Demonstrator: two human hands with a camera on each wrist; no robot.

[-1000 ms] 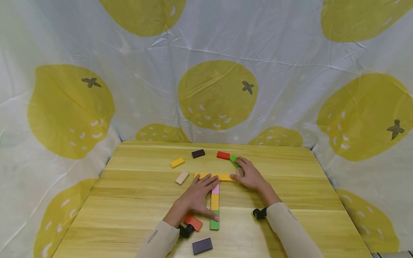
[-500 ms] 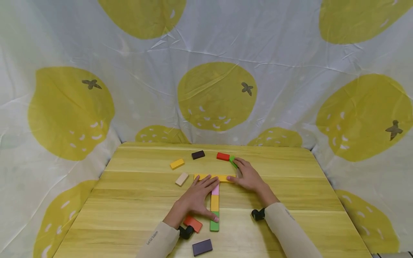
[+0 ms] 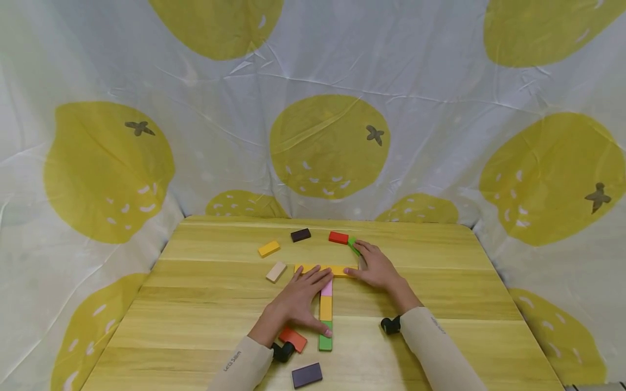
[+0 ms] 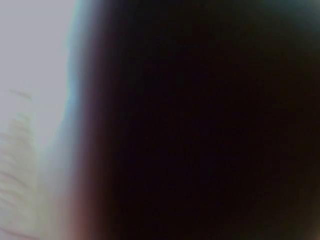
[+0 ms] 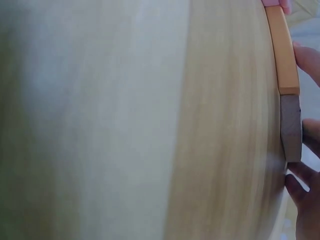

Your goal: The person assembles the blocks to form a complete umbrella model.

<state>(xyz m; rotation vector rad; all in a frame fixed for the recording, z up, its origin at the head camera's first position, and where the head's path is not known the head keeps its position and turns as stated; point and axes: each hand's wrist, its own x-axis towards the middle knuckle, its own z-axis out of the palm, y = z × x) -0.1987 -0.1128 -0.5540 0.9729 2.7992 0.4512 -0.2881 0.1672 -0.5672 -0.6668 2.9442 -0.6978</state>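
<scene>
My left hand (image 3: 297,301) lies spread over the joined blocks in the head view. Its fingertips rest on the yellow-orange row (image 3: 338,271), beside a pink block (image 3: 326,288); its thumb touches a green block (image 3: 325,343). A yellow block (image 3: 326,308) lies between pink and green. My right hand (image 3: 379,270) has its thumb on the row's right end and its fingers over another green block (image 3: 351,243), which meets a red block (image 3: 338,238). Under that hand, a greyish-brown block (image 5: 291,127) adjoins the orange one in the right wrist view. The left wrist view is mostly dark.
Loose on the wooden table (image 3: 195,309) lie a black block (image 3: 300,235), a yellow block (image 3: 269,249) and a beige block (image 3: 276,272). Nearer are an orange-red block (image 3: 296,342), partly behind the left wrist, and a dark purple block (image 3: 307,375). A lemon-print curtain (image 3: 220,136) hangs behind.
My right thumb has slid a little left along the yellow-orange row, and the right fingers have shifted slightly left over the green block. My left hand stays in place.
</scene>
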